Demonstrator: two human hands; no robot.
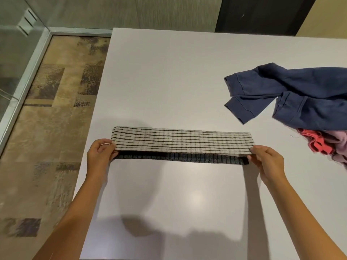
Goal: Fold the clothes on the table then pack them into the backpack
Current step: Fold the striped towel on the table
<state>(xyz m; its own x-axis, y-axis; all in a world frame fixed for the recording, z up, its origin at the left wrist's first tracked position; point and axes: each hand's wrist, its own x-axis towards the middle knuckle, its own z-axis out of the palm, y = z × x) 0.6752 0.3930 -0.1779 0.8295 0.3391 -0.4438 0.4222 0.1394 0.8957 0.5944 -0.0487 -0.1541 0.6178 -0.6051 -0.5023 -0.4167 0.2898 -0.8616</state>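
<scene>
Pictured from above: a checked cloth (pixel 182 140) folded into a long, narrow band on the pale grey surface (pixel 169 76), long axis running left to right across the view, parallel to the near edge. Cream side with dark grid lines turned up — a darker striped layer showing beneath along the near edge. Left end pinched by the left hand (pixel 100 156), fingers curled round the corner; right end gripped likewise by the right hand (pixel 267 160), thumb on top of the fabric. Near edge lifted slightly between both hands, far edge resting on the surface. Well apart to the right, a rumpled navy garment (pixel 300 92), its two cuffed ends pointing left toward the middle of the surface. Just beneath and nearer, at the right border, a coral-pink piece (pixel 317 142) touching a mauve one (pixel 339 145) — both only partly seen. Patterned brown floor (pixel 52 109) to the left of the surface.
</scene>
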